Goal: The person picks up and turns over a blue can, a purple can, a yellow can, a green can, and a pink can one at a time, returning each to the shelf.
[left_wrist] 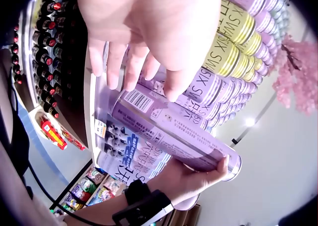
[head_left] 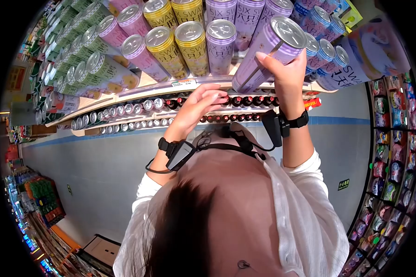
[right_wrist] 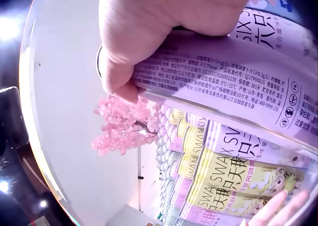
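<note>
Nearest the camera, the person's left hand [head_left: 196,108] is raised in front of the shelf edge [head_left: 171,90], its fingers [left_wrist: 117,62] loosely spread and holding nothing, just short of the tilted can's lower end. Beside it the right hand [head_left: 282,69] grips a tall purple can [head_left: 268,53], fingers and thumb wrapped round its body near the top; the can leans out from the front edge of the upper shelf, its silver lid tipped toward the camera. Behind it on that shelf stand rows of purple cans [head_left: 219,44], yellow cans [head_left: 189,46] and green cans [head_left: 101,69]. On the shelf beneath sit small dark bottles [head_left: 245,100] with red caps.
</note>
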